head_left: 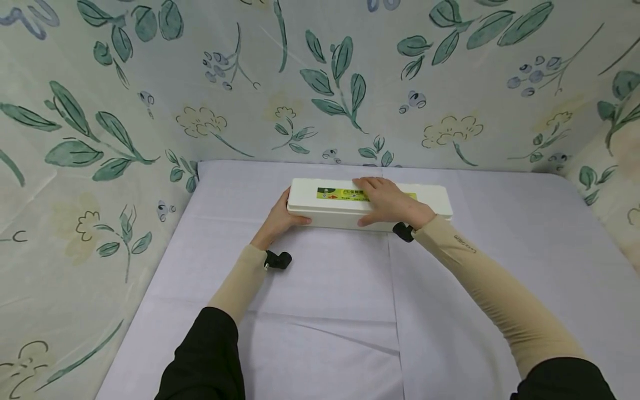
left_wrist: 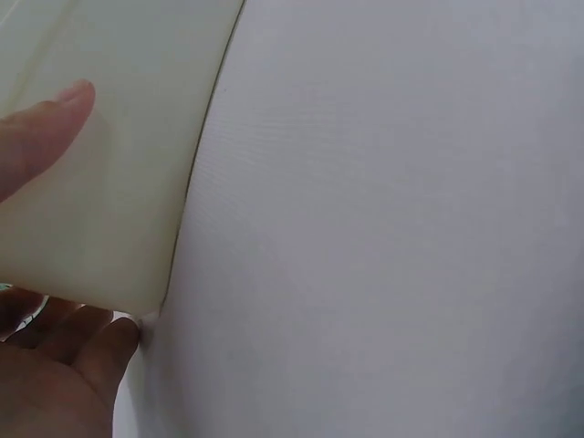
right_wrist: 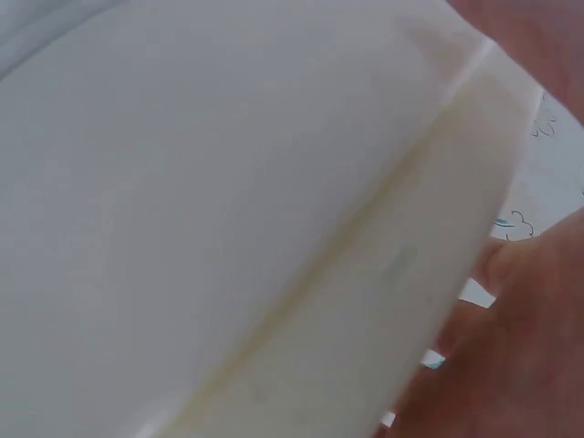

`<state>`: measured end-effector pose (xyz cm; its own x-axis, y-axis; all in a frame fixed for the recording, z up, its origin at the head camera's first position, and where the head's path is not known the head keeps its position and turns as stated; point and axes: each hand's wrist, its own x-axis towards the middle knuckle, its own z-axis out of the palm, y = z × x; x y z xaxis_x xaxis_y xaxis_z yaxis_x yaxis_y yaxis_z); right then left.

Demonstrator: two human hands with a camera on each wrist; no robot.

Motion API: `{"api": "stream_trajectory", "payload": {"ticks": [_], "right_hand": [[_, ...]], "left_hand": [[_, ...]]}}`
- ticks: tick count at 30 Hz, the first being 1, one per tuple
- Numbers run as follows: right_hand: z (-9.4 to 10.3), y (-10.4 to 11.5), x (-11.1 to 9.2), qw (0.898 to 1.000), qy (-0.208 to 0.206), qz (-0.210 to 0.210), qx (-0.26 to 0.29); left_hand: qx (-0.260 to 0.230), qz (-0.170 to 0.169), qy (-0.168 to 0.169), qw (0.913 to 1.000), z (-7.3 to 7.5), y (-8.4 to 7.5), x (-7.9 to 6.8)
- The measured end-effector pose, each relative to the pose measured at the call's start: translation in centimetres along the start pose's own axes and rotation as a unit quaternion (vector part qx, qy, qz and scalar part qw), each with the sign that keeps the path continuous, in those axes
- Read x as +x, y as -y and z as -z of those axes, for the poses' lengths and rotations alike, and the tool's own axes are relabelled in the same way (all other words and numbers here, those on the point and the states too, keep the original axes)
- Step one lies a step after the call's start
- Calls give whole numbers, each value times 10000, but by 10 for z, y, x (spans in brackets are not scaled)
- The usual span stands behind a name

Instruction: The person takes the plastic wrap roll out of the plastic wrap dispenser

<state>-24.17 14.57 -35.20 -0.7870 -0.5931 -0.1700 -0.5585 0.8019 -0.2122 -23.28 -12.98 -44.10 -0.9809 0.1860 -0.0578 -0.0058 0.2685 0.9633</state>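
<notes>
A long white plastic box [head_left: 332,219] with a lid lies crosswise near the far edge of the table, a yellow-green label [head_left: 341,194] on its top. My left hand [head_left: 280,219] grips its left end, thumb along the front side and the other fingers round the end. In the left wrist view, that thumb [left_wrist: 46,137] lies against the pale box wall [left_wrist: 128,210]. Across the lid my right hand [head_left: 392,203] spans the box, thumb at the front, fingers towards the back edge, covering part of the label. The box's contents are hidden.
A white cloth [head_left: 320,289] with creases covers the table. Behind it and to the left hangs a curtain [head_left: 240,128] printed with leaves and flowers. Each wrist carries a small black camera, one on the left [head_left: 278,260] and one on the right [head_left: 403,231].
</notes>
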Motion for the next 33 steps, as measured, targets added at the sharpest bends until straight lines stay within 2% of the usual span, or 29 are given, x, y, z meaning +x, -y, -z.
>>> {"api": "stream_trajectory", "payload": {"ticks": [4, 12, 19, 33], "right_hand": [[-5, -2, 1, 10000, -24, -29, -63], [-16, -11, -2, 9984, -455, 301, -149], [-17, -13, -3, 9969, -629, 474, -68], [-15, -8, 1, 9973, -410, 272, -538]], "left_hand": [[41, -31, 28, 10000, 0, 1, 0], [120, -57, 9, 9999, 1, 2, 0], [179, -20, -30, 9998, 1, 2, 0], [379, -53, -78, 9992, 1, 1, 0]]}}
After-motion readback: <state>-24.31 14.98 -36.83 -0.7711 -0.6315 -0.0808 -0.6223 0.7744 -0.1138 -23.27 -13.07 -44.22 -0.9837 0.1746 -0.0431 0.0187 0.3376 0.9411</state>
